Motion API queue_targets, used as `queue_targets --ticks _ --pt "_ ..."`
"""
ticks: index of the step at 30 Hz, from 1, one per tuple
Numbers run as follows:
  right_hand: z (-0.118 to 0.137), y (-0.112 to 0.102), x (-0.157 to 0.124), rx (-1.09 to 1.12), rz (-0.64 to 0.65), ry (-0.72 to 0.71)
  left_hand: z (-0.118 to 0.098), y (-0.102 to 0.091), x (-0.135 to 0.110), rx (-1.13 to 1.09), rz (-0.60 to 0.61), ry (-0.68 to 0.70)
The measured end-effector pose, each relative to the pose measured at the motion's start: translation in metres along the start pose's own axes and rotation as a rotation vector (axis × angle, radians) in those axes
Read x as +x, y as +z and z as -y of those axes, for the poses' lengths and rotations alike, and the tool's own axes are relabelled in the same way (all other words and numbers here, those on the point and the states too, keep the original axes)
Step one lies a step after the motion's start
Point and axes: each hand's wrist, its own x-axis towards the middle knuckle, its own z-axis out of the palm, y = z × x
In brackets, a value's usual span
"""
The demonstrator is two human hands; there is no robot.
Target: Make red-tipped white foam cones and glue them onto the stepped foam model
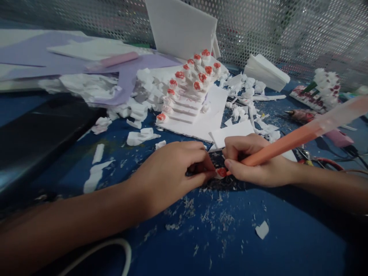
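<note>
My left hand point(172, 168) is curled, its fingertips pinching a small white foam piece with a red top point(221, 172) against the blue table point(230, 237). My right hand point(253, 161) grips a long orange marker point(301, 136) like a pen, its tip touching the red spot on that piece. Behind the hands stands a white stepped foam model point(189, 99) with several red-topped white bits along its steps.
White foam scraps point(143, 136) and shavings litter the table. Purple and white sheets point(66, 57) lie at the back left, a dark flat object point(37, 138) at the left. A white foam block point(267, 71), another decorated piece point(319, 90) and a perforated metal wall point(287, 30) are behind.
</note>
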Motion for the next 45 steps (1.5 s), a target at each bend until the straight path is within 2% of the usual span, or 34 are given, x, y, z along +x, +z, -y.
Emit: queue_targets --ticks 9,14,26,30,45 --pt "0.0001 -0.0019 0.0002 0.013 -0.006 0.045 0.0000 -0.0016 0.0007 -0.005 0.020 -0.013" --pt "-0.0018 -0.0005 0.0008 0.163 -0.058 0.119 -0.0001 -0.0024 0.0001 -0.007 0.033 0.030" --pt "-0.0031 -0.0005 0.0014 0.209 0.028 0.071 0.0029 0.0012 -0.0035 0.083 0.011 0.174" --pt "-0.0030 -0.0003 0.0010 0.178 0.032 0.054 0.0035 0.0015 -0.0045 0.126 0.013 0.213" --pt "0.0006 -0.0017 0.0008 0.072 0.015 0.058 0.0031 0.0008 -0.0030 0.106 0.010 0.206"
